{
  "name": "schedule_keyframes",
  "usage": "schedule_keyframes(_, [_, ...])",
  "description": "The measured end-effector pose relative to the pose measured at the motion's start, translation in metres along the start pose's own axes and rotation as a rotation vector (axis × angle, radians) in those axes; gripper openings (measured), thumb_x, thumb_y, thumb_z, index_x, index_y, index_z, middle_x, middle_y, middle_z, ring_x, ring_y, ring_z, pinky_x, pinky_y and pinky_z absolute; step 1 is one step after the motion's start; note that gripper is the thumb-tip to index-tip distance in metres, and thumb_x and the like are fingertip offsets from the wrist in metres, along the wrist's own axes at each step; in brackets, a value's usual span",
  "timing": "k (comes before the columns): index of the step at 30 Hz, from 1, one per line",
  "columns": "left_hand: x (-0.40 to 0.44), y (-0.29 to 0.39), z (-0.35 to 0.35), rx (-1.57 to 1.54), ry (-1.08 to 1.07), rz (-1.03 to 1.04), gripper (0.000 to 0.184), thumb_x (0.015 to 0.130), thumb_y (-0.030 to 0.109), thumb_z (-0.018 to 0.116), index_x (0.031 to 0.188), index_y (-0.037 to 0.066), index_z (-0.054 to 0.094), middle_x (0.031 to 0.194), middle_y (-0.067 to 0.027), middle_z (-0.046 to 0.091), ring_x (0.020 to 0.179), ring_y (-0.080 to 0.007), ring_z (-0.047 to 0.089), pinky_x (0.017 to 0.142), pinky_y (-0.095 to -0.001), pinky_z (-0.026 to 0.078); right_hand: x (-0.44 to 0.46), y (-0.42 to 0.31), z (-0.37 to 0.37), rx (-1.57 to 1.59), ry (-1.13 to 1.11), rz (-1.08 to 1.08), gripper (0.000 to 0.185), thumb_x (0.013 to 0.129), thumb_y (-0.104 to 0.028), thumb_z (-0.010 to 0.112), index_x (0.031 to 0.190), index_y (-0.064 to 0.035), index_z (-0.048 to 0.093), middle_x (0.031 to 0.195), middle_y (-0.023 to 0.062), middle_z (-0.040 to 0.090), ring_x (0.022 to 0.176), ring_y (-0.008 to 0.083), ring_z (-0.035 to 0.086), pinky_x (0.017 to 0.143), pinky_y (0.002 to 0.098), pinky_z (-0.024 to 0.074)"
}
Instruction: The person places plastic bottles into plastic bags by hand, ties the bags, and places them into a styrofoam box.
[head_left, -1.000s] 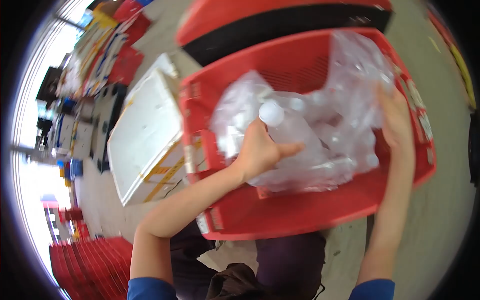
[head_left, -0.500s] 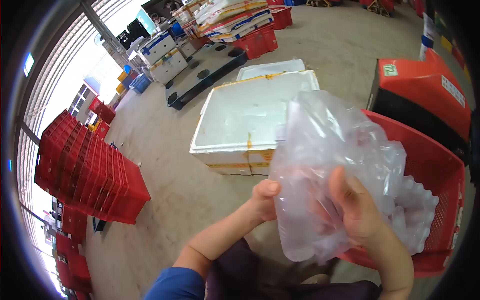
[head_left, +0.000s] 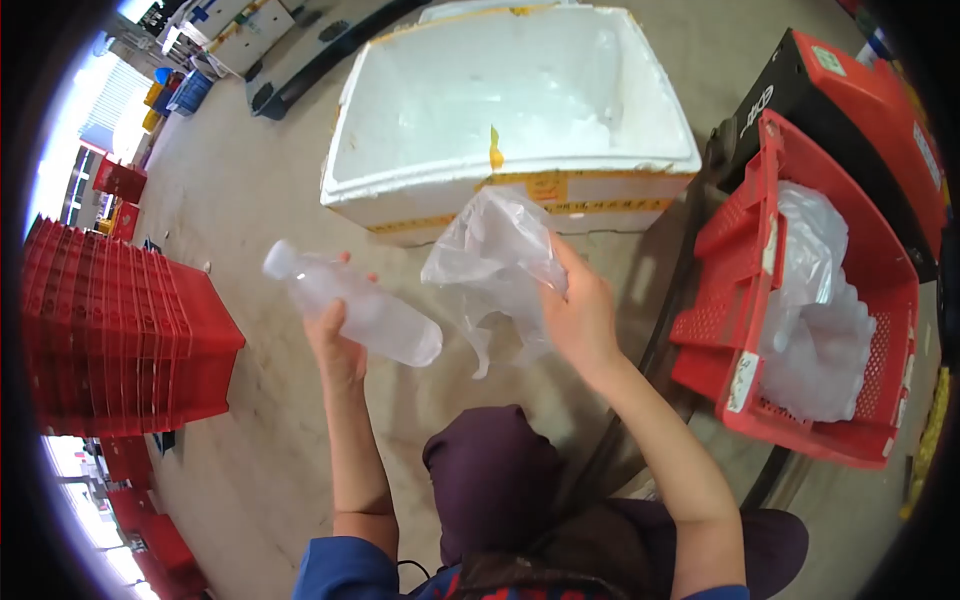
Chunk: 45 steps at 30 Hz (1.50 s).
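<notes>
My left hand (head_left: 338, 335) is closed around a frosty, whitish plastic bottle (head_left: 365, 312), tilted with its white cap toward the upper left. A crumpled transparent plastic bag (head_left: 497, 240) hangs from my right hand (head_left: 580, 310), whose fingers pinch its right side. The bag looks limp, with a torn lower edge. Just beyond both hands stands an open white foam box (head_left: 440, 185) with yellow tape. Inside it, a pale bottle shape (head_left: 605, 80) shows against the right end.
To the right, a red crate (head_left: 735, 340) holds plastic-wrapped bottles (head_left: 820, 345). Behind it is a red and black machine cover (head_left: 860, 110). Stacked red crates (head_left: 130, 330) stand at the left. A dark pallet (head_left: 330, 45) lies beyond the foam box.
The bottle and the bag, bunched together between my hands before, are now apart: bottle in the left hand, bag in the right. The view has shifted down, showing more of the foam box's inside.
</notes>
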<state>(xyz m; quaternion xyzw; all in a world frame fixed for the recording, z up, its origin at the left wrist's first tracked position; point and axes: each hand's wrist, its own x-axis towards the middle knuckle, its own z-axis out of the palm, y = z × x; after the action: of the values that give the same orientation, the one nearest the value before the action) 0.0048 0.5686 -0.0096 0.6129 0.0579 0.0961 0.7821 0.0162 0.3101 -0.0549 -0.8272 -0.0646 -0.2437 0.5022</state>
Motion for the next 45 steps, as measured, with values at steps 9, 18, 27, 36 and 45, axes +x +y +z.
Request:
schedule_keyframes(9, [-0.016,-0.065,-0.011,-0.649,-0.2,-0.064,0.076,0.065,0.044,0.077,0.123,0.006,0.044,0.116,-0.012,0.052,0.109,-0.0289,0.051,0.097,-0.049,0.039,-0.106,0.059,0.092,1.06,-0.302,1.383,0.032,0.09,-0.031,0.055,0.114,-0.0108,0.057,0.077,0.0011,0.055,0.057,0.0088,0.048,0.043,0.0231,0.0375])
schedule_keyframes(18, [-0.069,-0.231,0.07,0.74,-0.836,-0.065,0.068,0.058,0.028,0.08,0.112,0.001,0.048,0.108,-0.0187,0.057,0.1,-0.0357,0.056,0.083,-0.043,0.044,-0.164,0.159,-0.018,0.281,0.006,1.388,0.022,0.089,-0.019,0.052,0.099,-0.0015,0.062,0.082,0.0112,0.063,0.071,0.0232,0.06,0.062,0.0356,0.0461])
schedule_keyframes(27, [-0.074,-0.268,0.099,1.309,-1.075,-0.02,0.063,0.06,0.035,0.078,0.105,0.002,0.049,0.107,-0.0167,0.057,0.103,-0.0314,0.055,0.087,-0.0449,0.04,-0.126,0.134,-0.022,-0.65,-0.258,1.194,0.03,0.086,-0.023,0.055,0.106,-0.0005,0.054,0.102,0.0218,0.062,0.098,0.0379,0.06,0.081,0.0448,0.0488])
schedule_keyframes(36, [-0.06,-0.221,-0.02,1.724,-1.24,0.353,0.093,0.065,0.071,0.056,0.113,-0.008,0.053,0.114,-0.0202,0.055,0.109,-0.0308,0.049,0.099,-0.0465,0.032,-0.125,0.136,-0.045,-0.835,-0.462,1.105,0.014,0.073,-0.012,0.065,0.082,-0.0018,0.067,0.09,0.0203,0.066,0.085,0.0376,0.064,0.072,0.0454,0.0528])
schedule_keyframes(45, [-0.029,-0.079,-0.031,1.523,-0.795,0.903,0.017,0.072,0.015,0.06,0.087,0.008,0.058,0.085,-0.0076,0.052,0.083,-0.0218,0.054,0.068,-0.0328,0.045,-0.046,0.085,-0.061,0.633,-0.223,0.643,0.012,0.067,-0.004,0.065,0.063,-0.0052,0.054,0.1,0.0097,0.062,0.093,0.0159,0.054,0.081,0.0309,0.0412])
